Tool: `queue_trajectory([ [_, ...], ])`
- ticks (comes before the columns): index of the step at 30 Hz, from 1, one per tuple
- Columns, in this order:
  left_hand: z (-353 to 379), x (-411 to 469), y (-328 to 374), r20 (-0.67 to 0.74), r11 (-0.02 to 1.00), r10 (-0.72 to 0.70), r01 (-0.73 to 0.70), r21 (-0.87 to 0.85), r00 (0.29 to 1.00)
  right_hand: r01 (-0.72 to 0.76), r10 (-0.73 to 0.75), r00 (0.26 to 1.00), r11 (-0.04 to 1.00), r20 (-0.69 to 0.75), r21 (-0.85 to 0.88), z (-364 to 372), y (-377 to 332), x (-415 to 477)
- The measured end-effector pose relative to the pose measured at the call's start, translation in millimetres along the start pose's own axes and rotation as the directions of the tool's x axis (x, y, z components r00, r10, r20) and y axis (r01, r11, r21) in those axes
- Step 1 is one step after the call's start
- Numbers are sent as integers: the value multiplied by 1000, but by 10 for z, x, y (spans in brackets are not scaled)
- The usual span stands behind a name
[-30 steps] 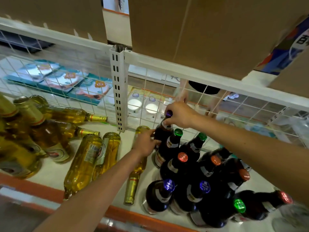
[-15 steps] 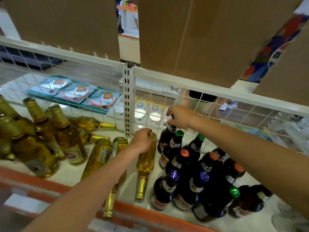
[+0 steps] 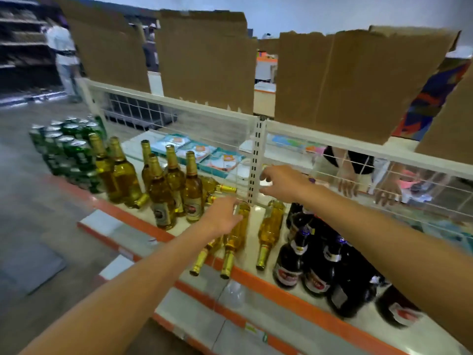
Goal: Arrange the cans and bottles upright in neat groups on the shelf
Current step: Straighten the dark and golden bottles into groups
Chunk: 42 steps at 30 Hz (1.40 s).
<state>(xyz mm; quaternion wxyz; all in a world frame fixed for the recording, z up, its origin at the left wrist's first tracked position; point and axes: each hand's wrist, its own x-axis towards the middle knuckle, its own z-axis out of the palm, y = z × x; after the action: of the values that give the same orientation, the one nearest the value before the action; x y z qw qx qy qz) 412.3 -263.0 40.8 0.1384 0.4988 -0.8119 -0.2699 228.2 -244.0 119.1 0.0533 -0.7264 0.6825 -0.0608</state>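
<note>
Amber bottle (image 3: 236,239) is lying flat on the shelf (image 3: 252,242), neck toward the front edge; left hand (image 3: 224,217) is gripping its base. Right hand (image 3: 282,184) is hovering slack, fingers spread, over the dark bottles (image 3: 317,265).

Bright even indoor light; motion blur throughout (worst at edges); wide-angle bending.

Orange-edged shelf (image 3: 294,298). Left of left hand (image 3: 222,217): cans (image 3: 69,147), then upright bottles (image 3: 163,193). At left hand, lying bottles (image 3: 271,226); below right hand (image 3: 284,184), standing dark bottles (image 3: 317,265).
</note>
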Motion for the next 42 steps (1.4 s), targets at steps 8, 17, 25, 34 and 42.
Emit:
queue_trajectory([
  [8,-942,-683,-877,-136,989,-141,134,-56,981,129,-128,991,991,38,-46,73,-1233,153],
  [17,-1687,-974,-2164,-135,990,-139,139,-8,981,131,-122,988,987,95,-95,437,-2447,584],
  [25,-2313,-670,-2625,-132,995,-76,83,51,988,113,-115,993,989,-9,-100,220,-2911,1009],
  [34,-2912,414,-2574,-237,998,27,-13,60,971,169,-170,980,985,-107,-26,-250,-2805,2077],
  [42,-3460,1996,-2785,-166,976,18,19,218,986,352,-351,936,930,30,-107,4,-2403,3803],
])
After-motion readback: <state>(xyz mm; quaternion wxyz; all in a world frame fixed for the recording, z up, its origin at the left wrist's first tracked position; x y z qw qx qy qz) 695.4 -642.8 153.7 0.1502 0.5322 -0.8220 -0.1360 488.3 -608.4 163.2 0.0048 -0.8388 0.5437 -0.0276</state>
